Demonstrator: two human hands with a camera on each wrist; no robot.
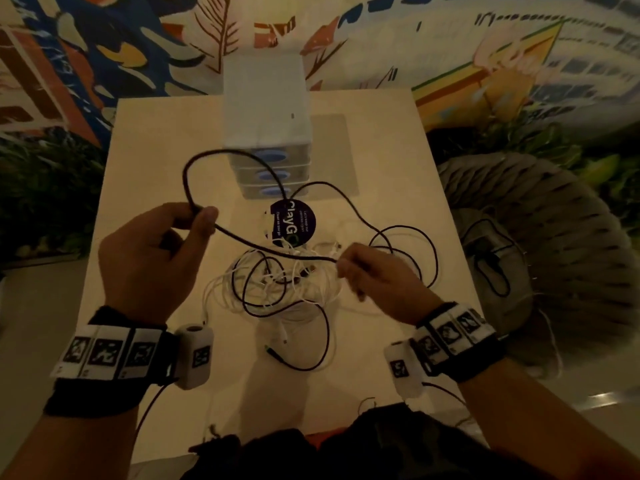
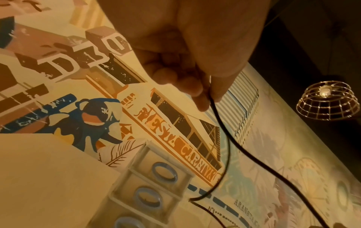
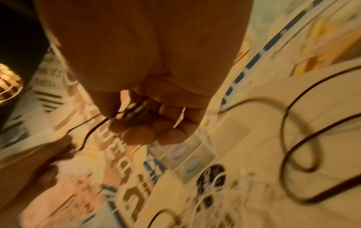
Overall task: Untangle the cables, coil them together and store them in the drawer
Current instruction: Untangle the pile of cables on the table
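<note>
I see my left hand (image 1: 152, 258) raised over the table's (image 1: 398, 161) left side, pinching the black cable (image 1: 242, 237). My right hand (image 1: 377, 282) pinches it too, above the table's middle.

One small white plastic drawer unit (image 1: 266, 126) with three blue-handled drawers (image 1: 269, 174), one round dark sticker (image 1: 294, 221), one black cable (image 1: 398, 237), and tangled white cables (image 1: 221, 282) too knotted to count.
</note>
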